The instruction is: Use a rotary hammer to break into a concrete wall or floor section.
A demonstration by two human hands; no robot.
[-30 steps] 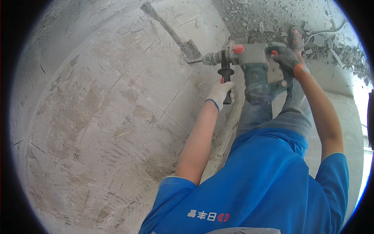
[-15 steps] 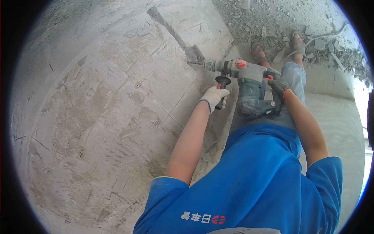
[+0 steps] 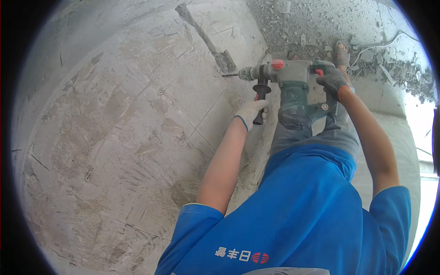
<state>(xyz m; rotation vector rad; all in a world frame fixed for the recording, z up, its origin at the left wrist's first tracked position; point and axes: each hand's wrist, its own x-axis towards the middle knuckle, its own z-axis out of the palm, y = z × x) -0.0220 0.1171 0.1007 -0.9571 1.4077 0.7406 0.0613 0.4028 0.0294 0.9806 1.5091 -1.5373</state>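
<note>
A dark green and grey rotary hammer lies level in front of my thighs, its chuck toward the wall on the left. Its thin bit reaches the wall at the lower end of a chiselled groove; whether the tip presses in I cannot tell. My left hand, in a whitish glove, is closed round the black side handle. In a grey glove with an orange cuff, my right hand grips the rear handle beside the red trigger.
The rough, scored wall fills the left side. Broken rubble covers the floor at the far side, around my sandalled foot. A pale cable runs over the debris at the far right. Bright light enters at the right edge.
The rotary hammer's rear end has swung slightly away from my body, and my right hand has moved a little farther out with it. My left hand keeps its hold on the side handle.
</note>
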